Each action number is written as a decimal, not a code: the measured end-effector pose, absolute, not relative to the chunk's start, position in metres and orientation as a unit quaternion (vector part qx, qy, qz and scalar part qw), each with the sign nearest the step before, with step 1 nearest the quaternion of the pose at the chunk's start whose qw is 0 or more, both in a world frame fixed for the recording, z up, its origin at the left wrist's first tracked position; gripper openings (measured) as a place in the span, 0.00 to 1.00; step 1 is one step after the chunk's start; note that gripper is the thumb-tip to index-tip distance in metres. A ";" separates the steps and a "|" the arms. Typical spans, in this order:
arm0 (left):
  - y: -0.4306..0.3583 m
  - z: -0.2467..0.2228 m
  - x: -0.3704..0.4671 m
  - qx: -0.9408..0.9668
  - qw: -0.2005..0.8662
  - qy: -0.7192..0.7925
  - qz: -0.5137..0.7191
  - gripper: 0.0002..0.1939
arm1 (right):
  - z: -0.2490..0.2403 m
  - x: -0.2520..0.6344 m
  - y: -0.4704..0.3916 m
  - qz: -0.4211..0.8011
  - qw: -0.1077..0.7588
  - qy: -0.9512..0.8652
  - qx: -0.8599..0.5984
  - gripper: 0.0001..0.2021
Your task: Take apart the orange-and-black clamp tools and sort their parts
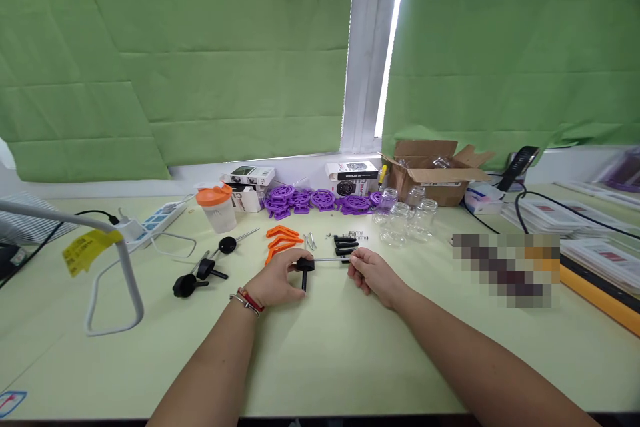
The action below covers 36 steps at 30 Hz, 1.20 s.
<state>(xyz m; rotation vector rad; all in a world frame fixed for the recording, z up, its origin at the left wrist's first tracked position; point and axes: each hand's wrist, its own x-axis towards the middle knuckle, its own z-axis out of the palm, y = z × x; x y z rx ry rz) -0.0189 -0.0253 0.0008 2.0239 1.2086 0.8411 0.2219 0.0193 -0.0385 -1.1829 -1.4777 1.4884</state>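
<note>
Your left hand (pixel 277 279) is curled partly closed around a black cap (pixel 305 265), thumb and fingers on either side, its black stem (pixel 305 281) pointing to six o'clock. The metal rod (pixel 327 259) runs from the cap towards three o'clock, and your right hand (pixel 373 273) is nearly closed, pinching the rod's far end between thumb and fingertips. You have both over the middle of the desk (pixel 320 360).

Taking the cap as the clock's centre, similar black pieces (pixel 205 269) lie at nine o'clock. The cup (pixel 217 213) with an orange lid is at ten, orange parts (pixel 284 233) at eleven, purple parts (pixel 323 200) at twelve. Around two o'clock you have black tubes (pixel 345 241) beside springs (pixel 353 235), then clear jars (pixel 400 217), with an open carton (pixel 427 180) behind.
</note>
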 end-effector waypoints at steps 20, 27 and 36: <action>-0.022 0.021 -0.092 0.458 0.029 0.867 0.197 0.21 | -0.041 0.225 0.017 0.583 0.345 -0.588 -0.442 0.13; -0.021 0.016 -0.093 0.437 0.046 0.888 0.136 0.24 | -0.043 0.225 0.018 0.585 0.344 -0.589 -0.438 0.13; -0.025 0.014 -0.092 0.470 -0.018 0.877 0.094 0.27 | -0.042 0.225 0.017 0.586 0.340 -0.589 -0.441 0.13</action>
